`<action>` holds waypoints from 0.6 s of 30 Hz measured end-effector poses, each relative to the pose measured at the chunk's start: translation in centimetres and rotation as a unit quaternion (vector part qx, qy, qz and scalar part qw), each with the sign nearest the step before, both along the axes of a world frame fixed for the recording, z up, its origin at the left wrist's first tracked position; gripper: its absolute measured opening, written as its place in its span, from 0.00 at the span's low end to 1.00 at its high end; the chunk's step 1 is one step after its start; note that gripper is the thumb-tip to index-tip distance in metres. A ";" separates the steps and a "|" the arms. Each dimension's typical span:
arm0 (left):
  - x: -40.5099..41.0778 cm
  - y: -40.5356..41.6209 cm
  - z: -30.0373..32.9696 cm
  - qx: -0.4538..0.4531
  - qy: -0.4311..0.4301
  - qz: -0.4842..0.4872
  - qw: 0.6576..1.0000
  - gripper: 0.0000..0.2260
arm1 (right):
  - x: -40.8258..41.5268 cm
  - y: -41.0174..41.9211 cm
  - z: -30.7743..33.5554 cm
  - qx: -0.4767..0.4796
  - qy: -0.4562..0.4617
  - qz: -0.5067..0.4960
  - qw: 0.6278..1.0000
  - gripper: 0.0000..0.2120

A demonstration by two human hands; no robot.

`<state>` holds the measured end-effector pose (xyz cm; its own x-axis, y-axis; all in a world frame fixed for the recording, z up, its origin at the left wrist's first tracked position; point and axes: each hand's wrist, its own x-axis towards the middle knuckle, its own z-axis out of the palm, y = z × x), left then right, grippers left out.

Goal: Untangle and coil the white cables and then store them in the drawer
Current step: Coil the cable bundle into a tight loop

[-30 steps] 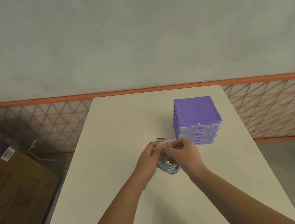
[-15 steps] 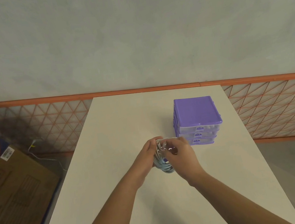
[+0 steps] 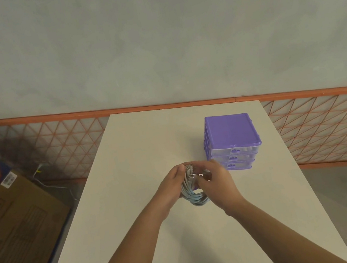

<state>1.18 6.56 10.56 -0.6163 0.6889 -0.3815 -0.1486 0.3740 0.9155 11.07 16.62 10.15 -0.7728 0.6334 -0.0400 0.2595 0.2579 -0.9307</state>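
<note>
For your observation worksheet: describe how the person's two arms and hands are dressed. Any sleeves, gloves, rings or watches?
Both forearms are bare up to the frame's bottom edge; no sleeves show. The left hand and right hand wear no gloves, and no ring, watch or bracelet is visible.

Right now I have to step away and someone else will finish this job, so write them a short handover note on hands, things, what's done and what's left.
Left hand: grips the left side of the coiled bundle of white cables, held above the pale rectangular table.
Right hand: fingers curled on the bundle's top right.
Purple plastic three-drawer cabinet: on the table just beyond the right hand, all drawers look closed.
Done: cables coiled into loops.
Left: finish the coil, open a drawer, put the bundle in, close it.
</note>
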 end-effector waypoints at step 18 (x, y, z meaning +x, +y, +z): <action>0.4 -0.4 0.1 -0.019 -0.075 0.032 0.996 0.18 | 0.4 1.4 0.5 0.168 -0.034 0.008 0.985 0.14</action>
